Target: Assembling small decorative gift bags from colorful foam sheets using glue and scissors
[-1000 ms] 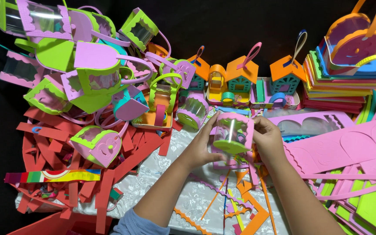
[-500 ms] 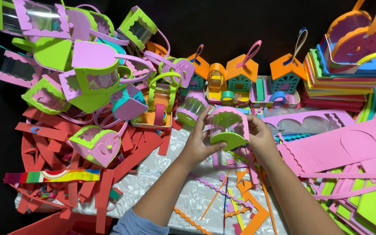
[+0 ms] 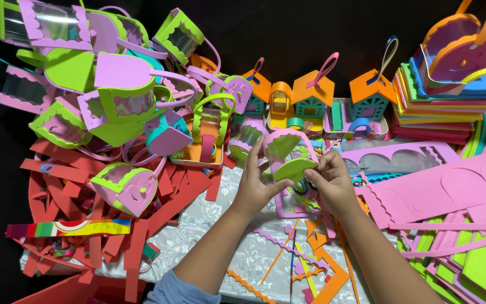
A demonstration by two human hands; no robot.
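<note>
Both hands hold a small foam basket (image 3: 286, 147) with pink scalloped trim and green semicircular faces, just above the centre of the table. My left hand (image 3: 252, 181) grips its left side, fingers pointing up along the pink edge. My right hand (image 3: 331, 179) pinches the lower green flap (image 3: 293, 168) from the right. The basket is tilted with one green face turned toward me. Under the hands lies a pink foam sheet (image 3: 293, 208) with coloured scraps.
A heap of finished pink-and-green foam baskets (image 3: 113, 95) fills the left. Red foam offcuts (image 3: 85, 208) lie below them. Orange-roofed foam houses (image 3: 310, 98) line the back. Stacked foam sheets (image 3: 440, 107) and pink cut-outs (image 3: 440, 186) crowd the right. Silver cloth (image 3: 209, 225) covers the table.
The basket has been turned in my hands: its clear round side faced me earlier, now a green flap does. Both hands shifted slightly up and stayed on it.
</note>
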